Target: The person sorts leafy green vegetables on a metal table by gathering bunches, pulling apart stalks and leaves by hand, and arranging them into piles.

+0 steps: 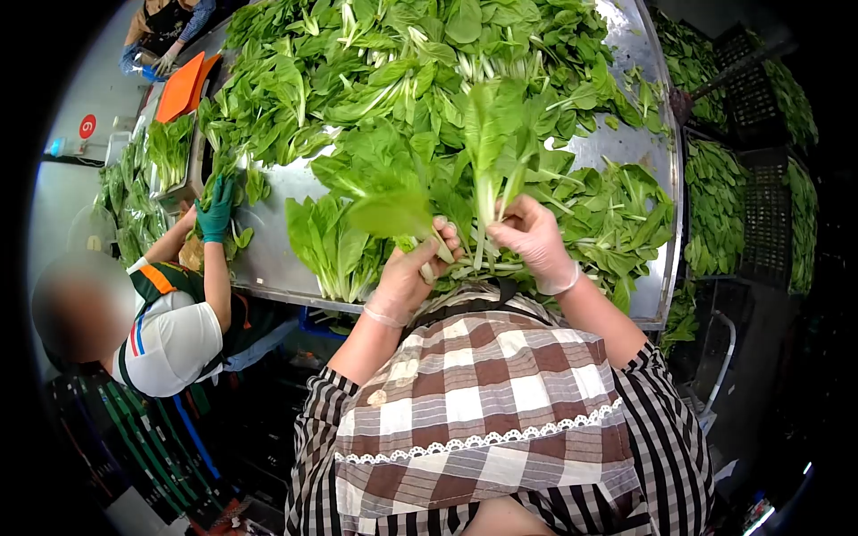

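Both my hands wear thin clear gloves and work at the near edge of a metal table [277, 192]. My left hand [413, 268] is closed on the pale stems of bok choy [390, 214], whose leaves point away to the left. Between the fingers of my right hand [534, 237] is another bok choy [485, 143], held upright by its white stalk with its leaves up. A neat bunch of bok choy [331, 250] lies left of my left hand. Loose leaves [617, 219] lie right of my right hand.
A large heap of greens [375, 62] covers the far side. At left a co-worker's green-gloved hand [214, 213] touches the table's edge, near an orange board [180, 87]. Another person [165, 40] stands far left. Black crates [767, 201] of greens stand right.
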{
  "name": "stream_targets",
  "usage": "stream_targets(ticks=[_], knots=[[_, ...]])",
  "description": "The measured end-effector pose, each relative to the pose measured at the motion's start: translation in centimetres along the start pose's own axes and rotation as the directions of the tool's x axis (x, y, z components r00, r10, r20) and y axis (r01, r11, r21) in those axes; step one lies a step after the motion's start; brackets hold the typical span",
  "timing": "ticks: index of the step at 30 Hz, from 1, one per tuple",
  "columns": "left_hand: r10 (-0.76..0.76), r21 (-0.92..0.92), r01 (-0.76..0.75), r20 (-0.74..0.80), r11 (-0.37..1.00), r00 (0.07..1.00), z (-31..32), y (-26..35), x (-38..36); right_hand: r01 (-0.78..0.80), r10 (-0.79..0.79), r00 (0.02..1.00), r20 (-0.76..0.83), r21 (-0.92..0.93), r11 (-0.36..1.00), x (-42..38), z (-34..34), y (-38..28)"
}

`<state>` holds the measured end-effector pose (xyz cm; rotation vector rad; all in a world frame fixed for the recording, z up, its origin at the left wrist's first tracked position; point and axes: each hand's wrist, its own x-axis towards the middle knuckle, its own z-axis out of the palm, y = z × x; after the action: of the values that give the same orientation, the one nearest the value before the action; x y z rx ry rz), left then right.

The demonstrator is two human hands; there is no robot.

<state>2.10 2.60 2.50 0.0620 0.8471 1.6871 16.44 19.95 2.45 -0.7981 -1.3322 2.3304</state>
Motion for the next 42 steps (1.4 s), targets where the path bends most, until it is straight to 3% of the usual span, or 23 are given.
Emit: stream_targets(ticks=[4,5,9,12,15,18,22,26,30,33,36,40,42], knots=[[0.061,0.029,-0.057,-0.138,0.998,0.989,0.0,-1.1,1.1,0.052,-0.042,0.998,0.042,-0.271,0.961,-0.1,1.2,0.7],[0.071,0.038,-0.066,-0.147,0.997,0.987,0.2,-1.5,1.3,0.072,-0.061,0.997,0.050,-0.268,0.961,-0.2,1.8,0.6],[0.107,0.094,-0.094,-0.137,0.991,0.985,-0.3,-2.5,2.1,0.317,-0.304,0.945,0.121,-0.567,0.760,-0.5,3.0,1.9],[0.101,0.090,-0.086,-0.179,0.992,0.979,0.5,-2.1,2.1,0.288,-0.272,0.955,0.119,-0.602,0.745,-0.8,3.1,2.0],[0.043,0.045,-0.033,-0.245,0.998,0.969,1.3,-1.5,1.8,0.119,-0.104,0.993,0.060,-0.366,0.923,-1.3,3.1,2.0],[0.037,0.018,-0.033,-0.222,0.999,0.974,0.9,-1.7,1.8,0.004,0.018,0.995,0.094,-0.231,0.973,-1.6,2.2,2.8],[0.011,-0.015,-0.013,-0.131,1.000,0.991,2.1,-1.0,1.5,0.083,-0.058,0.990,0.132,-0.196,0.977,-1.5,2.2,2.6],[-0.020,-0.036,0.017,-0.089,0.999,0.996,1.7,-0.9,1.4,0.017,-0.007,0.998,0.070,-0.139,0.990,-1.4,2.5,2.3],[0.007,-0.039,-0.011,-0.111,0.999,0.994,2.1,-0.8,1.3,-0.048,0.056,0.998,0.036,-0.202,0.978,-1.1,3.1,1.8],[0.067,0.017,-0.065,-0.199,0.998,0.978,2.2,-1.2,1.5,0.058,-0.069,0.997,-0.024,-0.324,0.944,-1.1,3.4,2.3],[0.097,0.165,-0.056,-0.253,0.985,0.963,1.8,-2.1,1.8,0.120,-0.130,0.991,0.046,-0.750,0.651,-0.9,3.1,2.0],[0.129,0.172,-0.087,-0.249,0.981,0.960,1.6,-2.3,1.9,0.073,-0.065,0.997,0.037,-0.694,0.716,-1.1,2.9,2.3],[0.131,0.161,-0.088,-0.281,0.983,0.951,1.6,-2.3,1.9,0.145,-0.139,0.988,0.061,-0.643,0.752,-0.9,2.9,2.8]])
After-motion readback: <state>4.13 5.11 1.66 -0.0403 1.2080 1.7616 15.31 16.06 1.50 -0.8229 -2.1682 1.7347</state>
